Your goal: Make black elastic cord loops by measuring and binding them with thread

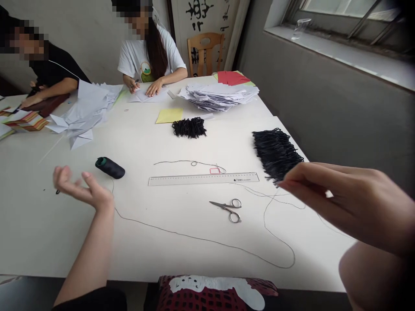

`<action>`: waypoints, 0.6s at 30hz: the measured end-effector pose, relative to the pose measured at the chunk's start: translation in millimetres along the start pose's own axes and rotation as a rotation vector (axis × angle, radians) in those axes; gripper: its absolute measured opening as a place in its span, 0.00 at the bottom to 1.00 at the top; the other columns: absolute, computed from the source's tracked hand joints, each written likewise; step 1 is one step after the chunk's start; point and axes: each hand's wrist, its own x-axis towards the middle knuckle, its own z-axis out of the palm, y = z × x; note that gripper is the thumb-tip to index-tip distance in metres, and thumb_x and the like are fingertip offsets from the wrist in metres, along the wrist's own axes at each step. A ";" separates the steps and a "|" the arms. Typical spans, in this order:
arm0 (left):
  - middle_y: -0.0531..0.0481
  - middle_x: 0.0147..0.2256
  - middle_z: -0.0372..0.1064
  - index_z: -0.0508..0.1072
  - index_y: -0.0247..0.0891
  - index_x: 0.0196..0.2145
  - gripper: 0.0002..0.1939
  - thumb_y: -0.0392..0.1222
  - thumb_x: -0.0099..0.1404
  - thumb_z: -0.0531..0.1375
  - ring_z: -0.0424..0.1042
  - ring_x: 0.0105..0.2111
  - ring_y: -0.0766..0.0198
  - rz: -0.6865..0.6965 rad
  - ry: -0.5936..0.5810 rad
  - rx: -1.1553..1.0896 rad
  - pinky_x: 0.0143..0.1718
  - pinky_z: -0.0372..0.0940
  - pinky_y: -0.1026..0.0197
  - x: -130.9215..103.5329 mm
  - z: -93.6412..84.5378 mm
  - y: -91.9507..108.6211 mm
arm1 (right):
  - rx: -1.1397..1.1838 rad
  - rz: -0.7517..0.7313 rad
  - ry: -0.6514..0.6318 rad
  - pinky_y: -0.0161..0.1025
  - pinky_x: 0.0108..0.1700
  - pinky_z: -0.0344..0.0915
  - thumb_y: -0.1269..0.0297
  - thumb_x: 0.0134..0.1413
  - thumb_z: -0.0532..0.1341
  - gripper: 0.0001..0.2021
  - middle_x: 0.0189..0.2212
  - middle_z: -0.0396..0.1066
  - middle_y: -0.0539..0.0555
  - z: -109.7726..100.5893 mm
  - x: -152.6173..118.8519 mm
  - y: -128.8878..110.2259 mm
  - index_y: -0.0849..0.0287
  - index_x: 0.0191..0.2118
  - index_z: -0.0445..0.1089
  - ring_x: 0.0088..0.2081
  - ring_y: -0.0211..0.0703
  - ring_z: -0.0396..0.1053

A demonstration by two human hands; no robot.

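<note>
My left hand (84, 190) is raised over the left side of the table, palm up, its loosely curled fingers apart and nothing visible in them. Just behind it lies a dark spool of thread (112, 168) with a green end. At the right, my right hand (343, 194) is pinched on a thin dark thread (265, 220), which loops back across the table toward the spool. Its fingertips overlap the near edge of a large bundle of black looped cords (275, 151). Between my hands are a clear ruler (204, 178) and small metal scissors (228, 208).
A smaller bundle of black cords (189, 128) lies beside a yellow paper (169, 115). Farther back are a stack of white papers (220, 97), a red sheet (233, 77) and folded white papers (89, 103). Two people sit across the table (155, 250). A wall borders the right side.
</note>
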 end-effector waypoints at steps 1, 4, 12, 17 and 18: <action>0.35 0.64 0.49 0.59 0.34 0.55 0.26 0.51 0.64 0.58 0.60 0.56 0.54 -0.017 0.044 -0.153 0.48 0.61 0.55 -14.0 6.3 26.2 | 0.058 -0.022 -0.019 0.34 0.25 0.57 0.61 0.68 0.53 0.10 0.21 0.64 0.47 6.5 7.7 -6.8 0.54 0.32 0.62 0.21 0.34 0.59; 0.40 0.56 0.65 0.70 0.38 0.52 0.25 0.56 0.63 0.60 0.68 0.29 0.67 -0.435 -0.786 -0.593 0.26 0.61 0.63 -64.3 27.2 107.1 | 0.205 -0.056 -0.168 0.34 0.26 0.54 0.64 0.67 0.53 0.12 0.21 0.62 0.48 31.6 33.4 -24.4 0.57 0.29 0.59 0.22 0.34 0.58; 0.56 0.19 0.59 0.78 0.34 0.32 0.12 0.47 0.59 0.69 0.56 0.18 0.77 -1.027 -1.391 -0.739 0.20 0.54 0.73 -90.7 26.1 141.1 | 0.351 0.178 -0.241 0.32 0.24 0.49 0.58 0.66 0.53 0.16 0.17 0.54 0.45 52.7 44.7 -1.1 0.59 0.28 0.61 0.21 0.32 0.48; 0.56 0.19 0.61 0.76 0.36 0.29 0.12 0.45 0.51 0.72 0.53 0.16 0.76 -0.676 -0.788 -0.570 0.15 0.49 0.71 -5.9 -1.4 106.6 | 0.486 0.370 -0.275 0.33 0.21 0.51 0.46 0.64 0.52 0.21 0.20 0.54 0.47 35.1 -0.7 43.4 0.57 0.29 0.64 0.21 0.34 0.49; 0.54 0.20 0.63 0.76 0.37 0.31 0.12 0.46 0.54 0.70 0.55 0.16 0.75 -0.651 -0.789 -0.535 0.15 0.51 0.70 8.0 -7.6 105.2 | 0.493 0.402 -0.282 0.33 0.21 0.51 0.45 0.64 0.53 0.21 0.20 0.54 0.48 32.9 -9.5 50.7 0.57 0.28 0.64 0.21 0.34 0.49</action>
